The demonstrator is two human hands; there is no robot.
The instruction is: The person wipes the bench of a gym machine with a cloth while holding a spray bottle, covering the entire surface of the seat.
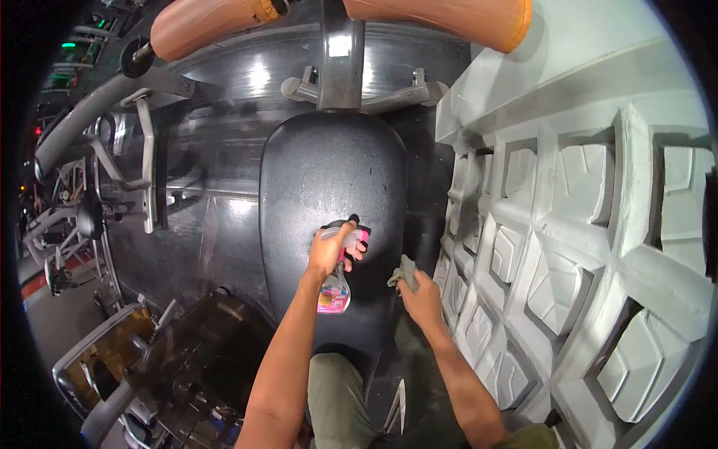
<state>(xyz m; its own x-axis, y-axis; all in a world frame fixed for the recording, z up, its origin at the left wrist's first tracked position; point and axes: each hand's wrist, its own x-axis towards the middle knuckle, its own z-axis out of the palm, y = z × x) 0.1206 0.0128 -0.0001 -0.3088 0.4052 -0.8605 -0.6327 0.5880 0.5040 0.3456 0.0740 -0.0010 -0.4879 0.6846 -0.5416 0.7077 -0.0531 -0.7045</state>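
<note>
My left hand (335,249) is wrapped round the neck of a spray bottle (334,294), its pink and white trigger head under my fingers. The bottle is clear with a pink label and overlaps the middle of a black padded bench (333,168). The upper part of the bench pad has a wet-looking sheen. To the right of the pad, my right hand (420,293) grips a crumpled grey-green cloth (404,272), which sticks out past the fingertips.
Orange-brown padded rollers (441,19) cross the top on a metal post (341,67). A white wall with raised geometric panels (561,284) runs along the right. Grey metal machine frames (147,161) stand at left. My knee (336,396) is by the bench's near end.
</note>
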